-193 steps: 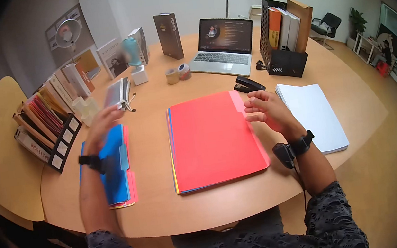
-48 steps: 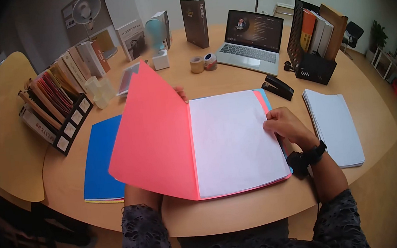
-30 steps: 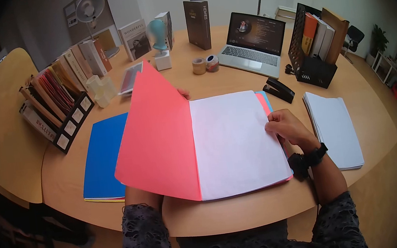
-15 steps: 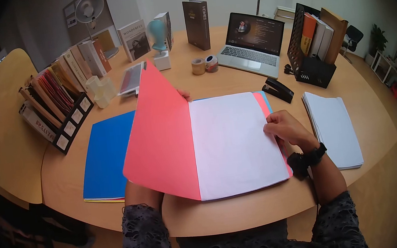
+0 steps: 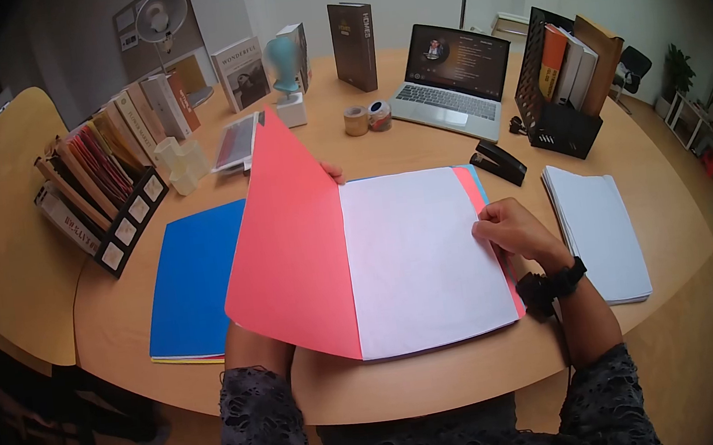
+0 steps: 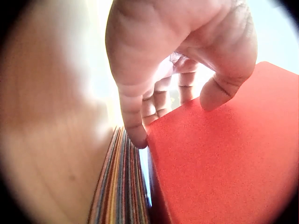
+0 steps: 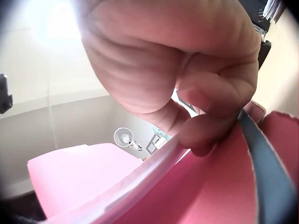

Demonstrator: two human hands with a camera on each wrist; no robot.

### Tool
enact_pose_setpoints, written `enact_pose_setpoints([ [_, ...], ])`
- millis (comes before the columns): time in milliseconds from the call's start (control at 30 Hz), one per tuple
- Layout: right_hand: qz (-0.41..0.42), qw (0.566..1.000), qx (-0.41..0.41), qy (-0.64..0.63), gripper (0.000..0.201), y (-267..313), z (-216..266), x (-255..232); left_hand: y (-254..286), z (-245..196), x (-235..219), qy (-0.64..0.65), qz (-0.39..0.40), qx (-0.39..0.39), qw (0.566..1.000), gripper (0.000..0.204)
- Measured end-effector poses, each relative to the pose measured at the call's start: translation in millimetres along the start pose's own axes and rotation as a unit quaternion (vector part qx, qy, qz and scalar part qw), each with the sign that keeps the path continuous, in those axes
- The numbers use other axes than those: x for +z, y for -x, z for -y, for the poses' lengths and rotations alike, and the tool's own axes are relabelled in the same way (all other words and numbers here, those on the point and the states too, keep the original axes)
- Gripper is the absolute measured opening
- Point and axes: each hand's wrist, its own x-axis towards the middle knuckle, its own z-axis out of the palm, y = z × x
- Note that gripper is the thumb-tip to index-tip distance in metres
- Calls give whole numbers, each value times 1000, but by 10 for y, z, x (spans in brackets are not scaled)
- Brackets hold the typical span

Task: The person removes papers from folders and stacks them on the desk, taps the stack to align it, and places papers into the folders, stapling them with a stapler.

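Inside the red folder [image 5: 290, 256] — white paper [image 5: 427, 258]

WONDERFUL in dark capitals across the top of the pale book [image 5: 241, 73] standing at the back left of the table [image 5: 445, 379], above its dark picture; HOMES in light capitals running down the spine of the tall dark book [image 5: 351, 47] beside the laptop [image 5: 449, 105], small gold print on its front cover too fine to make out. Laptop screen [image 5: 458, 59] shows lines of light print, too small to read; same for the spine of the orange book [image 5: 553, 62] at right and the large characters on the white spine [image 5: 66, 220] at far left.
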Motion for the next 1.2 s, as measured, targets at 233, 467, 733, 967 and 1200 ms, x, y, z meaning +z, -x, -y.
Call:
enact_pose_setpoints([
  [233,-10,1000,-8,16,21,-10,-31,-6,-307,-140,105,-7,7,-8,1000,27],
  [467,-3,1000,-16,7,15,-31,-61,-5,-133,-60,34,-14,15,-13,1000,26],
  [733,-3,1000,-6,9,13,-34,-67,-10,-79,-33,49,-24,27,-14,999,26],
  [967,-54,996,-38,55,18,-67,-20,-126,-104,14,-2,-13,52,-3,999,26],
  [1200,-119,975,-64,178,25,-581,416,-626,-412,-79,75,-9,85,9,996,25],
])
